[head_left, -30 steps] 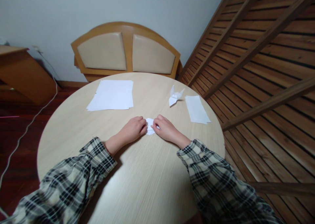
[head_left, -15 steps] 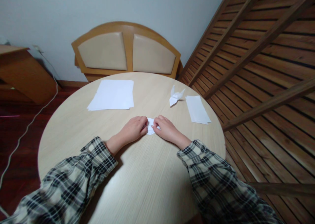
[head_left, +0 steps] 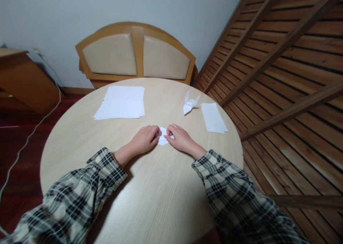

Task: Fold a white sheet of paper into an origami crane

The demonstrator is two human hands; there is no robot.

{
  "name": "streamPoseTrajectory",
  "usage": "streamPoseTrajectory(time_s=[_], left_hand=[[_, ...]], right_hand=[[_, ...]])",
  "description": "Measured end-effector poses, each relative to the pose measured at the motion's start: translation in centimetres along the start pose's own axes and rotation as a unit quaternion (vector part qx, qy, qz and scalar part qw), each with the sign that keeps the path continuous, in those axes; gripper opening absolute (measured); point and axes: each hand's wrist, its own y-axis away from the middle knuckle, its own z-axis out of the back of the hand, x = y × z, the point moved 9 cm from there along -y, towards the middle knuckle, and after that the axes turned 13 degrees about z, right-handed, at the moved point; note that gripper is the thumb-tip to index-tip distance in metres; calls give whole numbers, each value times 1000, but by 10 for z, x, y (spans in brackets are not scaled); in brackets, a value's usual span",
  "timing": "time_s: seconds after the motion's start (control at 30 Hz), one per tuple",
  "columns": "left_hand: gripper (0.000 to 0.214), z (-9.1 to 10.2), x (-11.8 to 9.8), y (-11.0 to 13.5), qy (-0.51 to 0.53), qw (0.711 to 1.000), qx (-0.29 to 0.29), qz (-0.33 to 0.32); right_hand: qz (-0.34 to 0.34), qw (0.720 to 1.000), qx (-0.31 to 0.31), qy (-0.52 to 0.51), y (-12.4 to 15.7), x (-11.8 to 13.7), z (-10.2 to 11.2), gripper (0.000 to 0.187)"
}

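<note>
A small piece of folded white paper (head_left: pixel 162 141) lies on the round table between my hands, its sides partly covered by my fingers. My left hand (head_left: pixel 146 138) is closed on its left side, fingers curled and thumb pressed in. From the other side my right hand (head_left: pixel 180 137) pinches the paper between thumb and forefinger. Beyond my right hand stands a white folded paper crane (head_left: pixel 189 105) with its wings raised.
A stack of white paper sheets (head_left: pixel 120 103) lies at the table's back left. Narrower white paper strips (head_left: pixel 213 118) rest near the right edge of the pale round table (head_left: pixel 150 194). Behind stands a padded wooden headboard (head_left: pixel 136 54); wooden slats (head_left: pixel 281 76) slope along the right.
The whole view has shifted very slightly. Both hands stay on the folded paper, with a little more of it showing between them.
</note>
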Motion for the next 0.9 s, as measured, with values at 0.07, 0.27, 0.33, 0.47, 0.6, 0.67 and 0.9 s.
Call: streamPoseTrajectory(time_s=[0.07,0.27,0.33,0.47,0.6,0.67,0.9], left_hand=[[9,0,0,0,0,1000,2,2],[9,0,0,0,2,1000,4,11],[9,0,0,0,0,1000,4,13],[8,2,-2,0,1,1000,2,10],[7,1,-1,1,11,1000,-1,7],[7,1,0,2,21,1000,-4,3],[12,-1,6,6,56,998,9,-33]], right_hand=[[2,1000,-6,-3,0,1,1,10],[-15,999,-27,7,3,4,4,15],[-12,999,-28,23,3,6,3,18],[-10,999,-19,32,4,8,-1,16],[-26,999,-12,40,5,8,-3,14],[-29,999,-9,45,6,8,-3,14],[-29,998,4,52,5,9,-4,15]])
